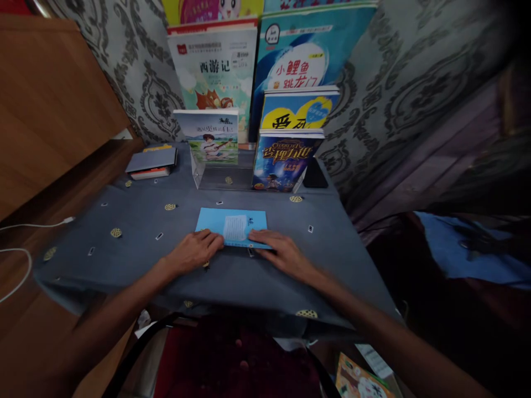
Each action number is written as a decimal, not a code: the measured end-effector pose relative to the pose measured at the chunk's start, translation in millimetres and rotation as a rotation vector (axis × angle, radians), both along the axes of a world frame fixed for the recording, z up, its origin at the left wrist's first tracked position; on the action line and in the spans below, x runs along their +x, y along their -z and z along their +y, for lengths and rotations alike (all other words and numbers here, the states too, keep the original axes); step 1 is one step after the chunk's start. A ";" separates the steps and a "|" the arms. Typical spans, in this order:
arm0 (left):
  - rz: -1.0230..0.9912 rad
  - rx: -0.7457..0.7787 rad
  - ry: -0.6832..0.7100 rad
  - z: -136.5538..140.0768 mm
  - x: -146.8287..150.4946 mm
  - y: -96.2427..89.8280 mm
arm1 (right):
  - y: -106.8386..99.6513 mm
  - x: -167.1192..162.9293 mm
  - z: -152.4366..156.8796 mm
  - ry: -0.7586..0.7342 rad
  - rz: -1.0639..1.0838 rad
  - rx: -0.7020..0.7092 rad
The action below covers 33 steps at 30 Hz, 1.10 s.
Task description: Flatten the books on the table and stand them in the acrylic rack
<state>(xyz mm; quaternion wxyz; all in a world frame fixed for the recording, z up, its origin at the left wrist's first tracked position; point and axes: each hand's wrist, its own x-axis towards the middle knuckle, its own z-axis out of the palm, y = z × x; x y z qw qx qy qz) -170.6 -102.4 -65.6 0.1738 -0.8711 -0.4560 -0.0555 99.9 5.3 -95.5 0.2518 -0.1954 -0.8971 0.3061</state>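
A light blue book (215,219) lies on the cloth in front of me, a pale text block on its upward face and its spine towards me. At its near left corner, my left hand (191,252) grips the book with bent fingers. My right hand (284,254) holds the near right part, fingers over the cover and thumb low at the near edge. The undersides of both hands are hidden.
Behind the book, a clear acrylic rack (224,178) holds several upright picture books, including a dark blue one (286,160). A small stack of books (151,162) lies at the left. The grey patterned tablecloth (136,260) drapes over the near edge. A white cable (37,225) is at far left.
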 end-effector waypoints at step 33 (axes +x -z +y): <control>-0.537 -0.133 -0.335 29.0 2.5 18.5 | -11.0 -11.2 16.6 0.446 -0.212 0.148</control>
